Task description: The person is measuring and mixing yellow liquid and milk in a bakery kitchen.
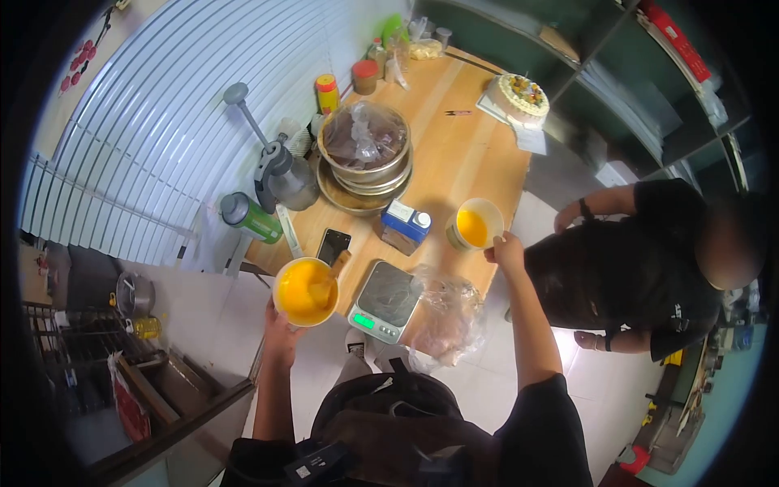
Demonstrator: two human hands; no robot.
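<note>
My left hand [282, 333] holds a white tub of orange-yellow liquid [302, 294] near the table's front left edge; a wooden-handled tool [329, 280] leans in it. On the right, my right hand [506, 250] grips the rim of a second tub with yellow liquid [473, 227], tilted a little over the table. Between the two tubs are a blue and white carton [405, 227] and a digital scale [383, 299] with a lit green display. A black phone [333, 246] lies just behind the left tub. Crumpled clear plastic [446, 316] is beside the scale.
Stacked metal bowls [365, 154] stand on the wooden table [442, 162], with a pressure sprayer [284, 174] and green canister [250, 217] at left. A decorated cake [519, 99] sits at the back right. Another person [625, 268] stands at the right.
</note>
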